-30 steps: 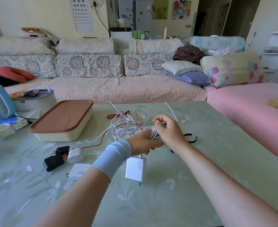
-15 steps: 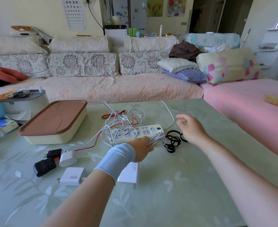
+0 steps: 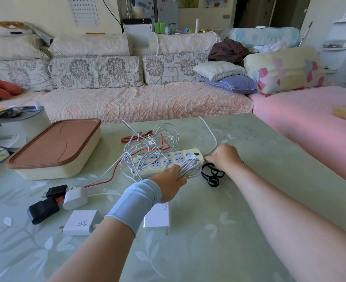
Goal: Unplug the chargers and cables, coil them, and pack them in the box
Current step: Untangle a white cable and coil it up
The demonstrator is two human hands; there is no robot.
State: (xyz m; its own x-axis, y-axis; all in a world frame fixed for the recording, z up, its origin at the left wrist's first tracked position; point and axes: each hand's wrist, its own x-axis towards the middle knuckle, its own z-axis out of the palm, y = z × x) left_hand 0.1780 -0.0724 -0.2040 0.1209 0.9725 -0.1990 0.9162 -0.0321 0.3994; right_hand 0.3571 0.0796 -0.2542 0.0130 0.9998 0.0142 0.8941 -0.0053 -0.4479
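Observation:
My left hand (image 3: 171, 184) grips a coiled bundle of white cable (image 3: 189, 168), whose white charger brick (image 3: 157, 215) hangs below my wrist. My right hand (image 3: 225, 157) is down at the right end of the white power strip (image 3: 168, 159), fingers curled by a pile of black cable ties (image 3: 211, 175); I cannot see whether it holds one. Loose white and red cables (image 3: 149, 143) lie tangled over the strip. The cream box with its brown lid (image 3: 54, 147) stands shut at the left.
Near the front left lie a white 90W charger (image 3: 79, 222), a round white charger (image 3: 74, 197) and two black adapters (image 3: 44, 209). A grey-lidded container (image 3: 15, 121) stands at the far left. Sofas border the table behind and on the right.
My right hand let go of the white coil, swung out to the right, then came down beside the black ties. My left hand kept the coil and lowered it onto the strip.

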